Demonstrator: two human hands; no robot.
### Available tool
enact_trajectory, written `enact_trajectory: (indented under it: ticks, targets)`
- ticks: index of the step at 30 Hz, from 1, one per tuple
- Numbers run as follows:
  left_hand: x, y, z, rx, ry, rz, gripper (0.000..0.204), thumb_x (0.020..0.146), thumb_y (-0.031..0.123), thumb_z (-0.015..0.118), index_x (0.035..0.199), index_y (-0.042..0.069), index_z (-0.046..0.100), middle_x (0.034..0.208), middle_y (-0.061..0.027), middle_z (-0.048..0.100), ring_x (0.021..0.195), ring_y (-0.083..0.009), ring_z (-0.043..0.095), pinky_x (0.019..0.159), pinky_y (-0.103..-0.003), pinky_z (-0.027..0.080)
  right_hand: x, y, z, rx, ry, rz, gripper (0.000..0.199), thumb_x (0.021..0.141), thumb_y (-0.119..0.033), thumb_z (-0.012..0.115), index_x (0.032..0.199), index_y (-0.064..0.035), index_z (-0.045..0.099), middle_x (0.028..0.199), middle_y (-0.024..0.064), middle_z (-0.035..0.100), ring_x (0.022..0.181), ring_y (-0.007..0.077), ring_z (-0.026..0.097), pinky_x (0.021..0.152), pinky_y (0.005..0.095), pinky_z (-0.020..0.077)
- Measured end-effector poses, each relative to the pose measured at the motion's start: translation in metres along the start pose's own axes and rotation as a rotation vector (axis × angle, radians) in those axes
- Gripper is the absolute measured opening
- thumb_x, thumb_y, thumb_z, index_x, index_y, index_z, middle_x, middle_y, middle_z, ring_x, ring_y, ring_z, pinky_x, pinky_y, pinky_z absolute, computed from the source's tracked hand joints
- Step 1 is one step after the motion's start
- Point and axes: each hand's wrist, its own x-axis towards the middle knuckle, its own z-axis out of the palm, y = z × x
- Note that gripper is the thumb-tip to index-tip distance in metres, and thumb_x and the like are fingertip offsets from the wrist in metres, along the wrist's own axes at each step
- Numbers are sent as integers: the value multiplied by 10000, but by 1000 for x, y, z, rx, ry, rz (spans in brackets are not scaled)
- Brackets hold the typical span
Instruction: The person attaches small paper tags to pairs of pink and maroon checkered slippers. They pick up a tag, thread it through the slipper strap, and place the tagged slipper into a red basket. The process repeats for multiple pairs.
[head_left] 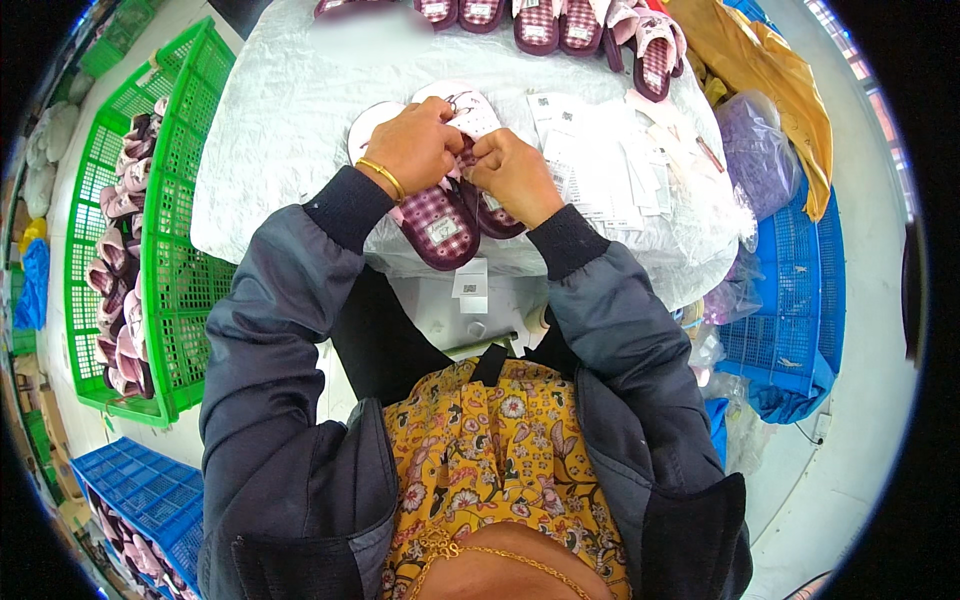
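At the far left stands a green plastic crate (175,270) with open grid walls. A pile of soft pink and dark red slippers (120,270) lies inside it, packed close. Lower down, at the left edge, a blue crate (140,490) of the same grid kind is partly cut off, and only a few more slippers peek out of it.

Next comes the worktop (280,130), covered with a white, wrinkly sheet. The left hand (415,148) comes up from a dark sleeve with a ribbed cuff and wears a thin gold bangle (383,178) on the wrist. Its fingers are curled tight together, pinching the top of a pair of slippers (440,225). The slippers have a dark red and white checked inside and pale pink soles, and they lie on the worktop right in front of the person. The right hand (515,175) sits just beside the left, touching it. Its fingers are bent and closed on the same pair. What they pinch between them is too small to make out.

To the right of the hands, a spread of white paper tags (610,150) lies flat on the sheet. Along the top edge, a row of more checked slippers (560,25) is cut off. Further right are a floppy yellow cloth bag (770,80), a clear bag of purple stuff (755,150), and another blue crate (790,290).
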Motion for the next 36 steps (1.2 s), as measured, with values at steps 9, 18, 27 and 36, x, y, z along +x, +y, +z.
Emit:
enact_trajectory:
  ticks: [9, 18, 27, 36]
  targets:
    - [3, 3, 3, -10, -91, -53, 167, 759, 233, 653, 889, 163, 732, 1164, -120, 568, 1059, -318, 571, 873, -423, 493, 12, 26, 13, -424, 129, -291, 258, 794, -230, 722, 879, -37, 573, 840, 216, 635, 834, 395, 625, 696, 467, 486]
    - [15, -6, -3, 101, 11, 215, 92, 773, 153, 610, 804, 93, 672, 1015, -112, 567, 849, -314, 609, 698, -435, 503, 8, 17, 9, -112, 162, -235, 297, 801, -234, 768, 925, -11, 616, 811, 152, 701, 763, 317, 687, 674, 388, 525]
    - [13, -11, -7, 136, -9, 249, 89, 808, 123, 558, 848, 45, 565, 963, -155, 533, 786, -358, 592, 665, -459, 498, 11, 33, 16, 58, 104, -164, 260, 811, -178, 734, 981, -3, 645, 833, 168, 700, 757, 312, 685, 669, 377, 524]
    - [-2, 26, -35, -65, 98, 179, 131, 835, 167, 625, 931, 80, 609, 1092, -99, 546, 935, -297, 607, 801, -376, 506, 3, 21, 6, 429, -30, -175, 163, 904, -147, 675, 971, -1, 645, 803, 30, 660, 733, 83, 583, 680, 261, 478]
